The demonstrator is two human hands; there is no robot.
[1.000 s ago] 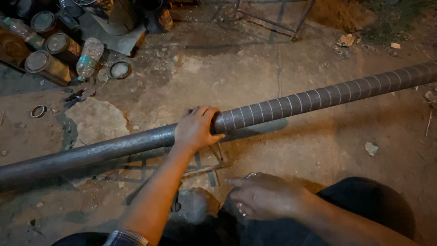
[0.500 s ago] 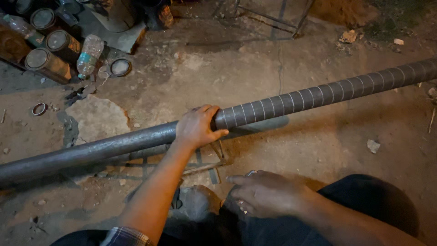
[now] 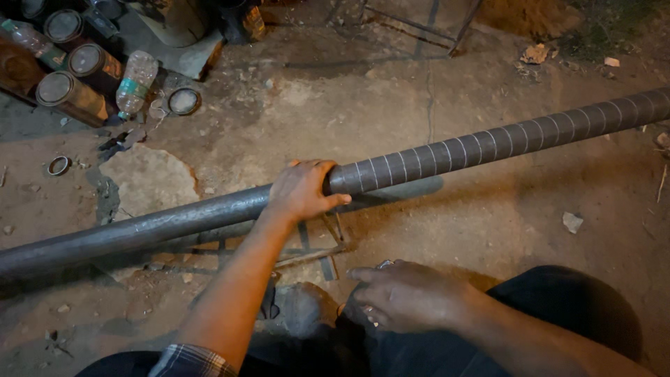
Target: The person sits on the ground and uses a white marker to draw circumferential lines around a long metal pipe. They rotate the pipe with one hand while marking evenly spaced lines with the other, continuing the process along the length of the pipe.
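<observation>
Two hands are at work over a dusty concrete floor [image 3: 488, 209]. We see the left hand [image 3: 301, 192] laid over a long metal pipe [image 3: 488, 146], its fingers curled around the far side and the thumb pointing right along the near side, so the grip is clamped on the pipe. That pipe runs from the near left to the far right of the scene, raised a little off the floor; its right half carries thin pale rings, its left half is plain dark steel. Under the hand, a low metal stand [image 3: 307, 248] of thin bars sits beneath the pipe. The right hand [image 3: 408, 297] rests near us, on a dark trouser leg [image 3: 558, 307], fingers loosely bent; we cannot tell whether it grips anything. At far left lie several rusty tins [image 3: 70, 94], a clear plastic bottle [image 3: 135, 84] on its side, and a round lid [image 3: 183, 101]. A small metal ring [image 3: 58, 165] lies well apart, at the left.
</observation>
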